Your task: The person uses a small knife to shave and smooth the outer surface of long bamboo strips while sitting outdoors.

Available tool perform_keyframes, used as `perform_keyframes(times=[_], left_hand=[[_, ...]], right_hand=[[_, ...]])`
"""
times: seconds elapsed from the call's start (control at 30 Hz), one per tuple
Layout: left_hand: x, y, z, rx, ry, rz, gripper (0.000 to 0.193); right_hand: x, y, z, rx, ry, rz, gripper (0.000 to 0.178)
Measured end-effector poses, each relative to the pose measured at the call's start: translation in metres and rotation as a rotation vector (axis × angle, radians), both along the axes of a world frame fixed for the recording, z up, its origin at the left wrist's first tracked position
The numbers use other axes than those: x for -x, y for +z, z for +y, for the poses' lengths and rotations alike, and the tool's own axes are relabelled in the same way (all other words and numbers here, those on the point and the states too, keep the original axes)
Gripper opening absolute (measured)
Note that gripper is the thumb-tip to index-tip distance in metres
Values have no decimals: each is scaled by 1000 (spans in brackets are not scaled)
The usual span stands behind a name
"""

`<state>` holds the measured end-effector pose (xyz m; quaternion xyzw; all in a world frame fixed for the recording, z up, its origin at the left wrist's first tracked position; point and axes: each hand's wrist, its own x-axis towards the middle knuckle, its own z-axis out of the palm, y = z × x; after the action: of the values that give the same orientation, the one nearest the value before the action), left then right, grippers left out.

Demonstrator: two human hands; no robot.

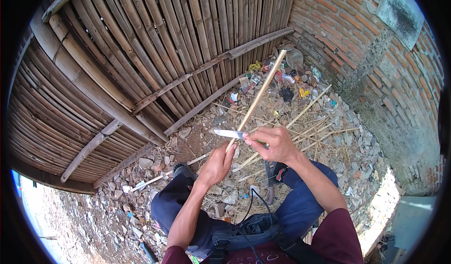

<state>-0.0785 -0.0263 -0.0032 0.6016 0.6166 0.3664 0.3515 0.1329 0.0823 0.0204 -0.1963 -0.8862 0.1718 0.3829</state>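
Note:
My left hand [217,163] is closed around the lower end of a long, pale bamboo strip [261,92], which slants up and away to the right. In my right hand [272,144] is a knife [229,133] with a short silver blade. Its blade points left and lies across the strip, just above my left fingers. A bit of green shows at the knife's handle, mostly hidden by my right fingers. Between my feet, a dark curved tool [270,181] rests on the ground, partly hidden by my leg.
Several cut bamboo strips [310,105] and thin shavings lie over stony ground. Litter [286,78] is heaped in the far corner. A bamboo slat wall [188,38] rises at left and ahead, a brick wall [347,29] at right. A black bag [244,233] with a cable sits at my waist.

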Motion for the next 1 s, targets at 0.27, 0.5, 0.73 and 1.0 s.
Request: perform_keyframes(times=[0.27, 0.5, 0.73, 1.0], left_hand=[[-1, 2, 0, 9, 24, 11, 36], [-9, -10, -14, 34, -20, 47, 39], [-6, -12, -14, 67, -74, 75, 43], [-6, 8, -2, 160, 27, 158, 49]], right_hand=[[-2, 9, -2, -118, -71, -68, 9], [-56, 34, 76, -46, -513, 154, 10], [-101, 40, 97, 157, -704, 429, 20], [-30, 20, 20, 15, -186, 99, 7]])
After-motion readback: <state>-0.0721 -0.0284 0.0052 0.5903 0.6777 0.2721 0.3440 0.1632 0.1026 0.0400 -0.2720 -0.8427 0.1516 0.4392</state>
